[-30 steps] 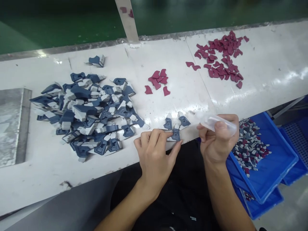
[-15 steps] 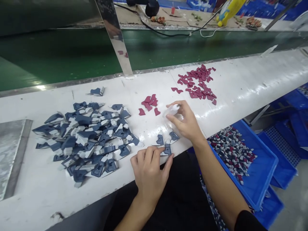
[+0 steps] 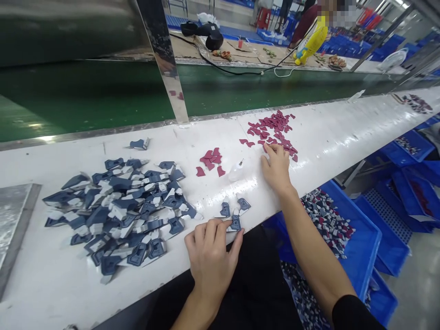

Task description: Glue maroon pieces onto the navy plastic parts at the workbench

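At the table's front edge, my left hand (image 3: 210, 252) pins a small navy-and-grey plastic part (image 3: 235, 223) between thumb and forefinger. Two similar parts, a left one (image 3: 225, 209) and a right one (image 3: 244, 204), lie just behind it. My right hand (image 3: 277, 167) reaches to the near side of a spread of maroon flat pieces (image 3: 275, 123), thumb and forefinger apart; its fingertips are at the nearest pieces. A white dropper bottle (image 3: 235, 172) with a thin tip lies on the table between my hands. Behind it to the left is a smaller group of maroon pieces (image 3: 210, 158).
A big heap of navy-and-grey parts (image 3: 127, 197) covers the table's left. Beyond it stands a metal post (image 3: 172, 87) beside a green conveyor belt (image 3: 220, 89). A metal plate (image 3: 17, 229) lies far left. Blue bins (image 3: 369, 247) with parts sit below, right.
My right hand has let go of the dropper bottle, now lying on the table, and moved right and away from me to the maroon pieces. The view has tilted up. My left hand stays on its part.
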{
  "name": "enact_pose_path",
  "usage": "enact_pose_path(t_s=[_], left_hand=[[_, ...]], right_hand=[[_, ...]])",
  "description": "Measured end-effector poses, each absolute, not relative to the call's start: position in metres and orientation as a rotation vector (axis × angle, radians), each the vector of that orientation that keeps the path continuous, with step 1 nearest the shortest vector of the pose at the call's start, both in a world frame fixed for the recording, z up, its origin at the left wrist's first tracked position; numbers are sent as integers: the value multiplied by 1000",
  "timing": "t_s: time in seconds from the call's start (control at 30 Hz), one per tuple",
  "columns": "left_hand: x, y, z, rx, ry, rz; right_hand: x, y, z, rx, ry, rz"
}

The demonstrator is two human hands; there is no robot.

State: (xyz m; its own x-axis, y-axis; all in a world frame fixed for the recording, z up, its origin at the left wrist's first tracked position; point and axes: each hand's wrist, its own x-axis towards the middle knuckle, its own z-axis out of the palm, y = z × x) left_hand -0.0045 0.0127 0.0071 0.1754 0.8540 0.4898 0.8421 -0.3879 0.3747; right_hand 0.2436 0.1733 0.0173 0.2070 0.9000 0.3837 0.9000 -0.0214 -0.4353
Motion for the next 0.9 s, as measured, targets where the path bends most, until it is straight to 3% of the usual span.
enact_pose_path(t_s=[0.53,0.77,0.9], left_hand=[[-1,7,9,2300,1493,1338],[14,4,7,2307,1322,1214],[22,10,10,2352,1466,1097]], right_hand=[[249,75,23,-1465,-1912,247],[233,77,14,-1757,-1675,66],[228,90,19,-1847,-1620,224]])
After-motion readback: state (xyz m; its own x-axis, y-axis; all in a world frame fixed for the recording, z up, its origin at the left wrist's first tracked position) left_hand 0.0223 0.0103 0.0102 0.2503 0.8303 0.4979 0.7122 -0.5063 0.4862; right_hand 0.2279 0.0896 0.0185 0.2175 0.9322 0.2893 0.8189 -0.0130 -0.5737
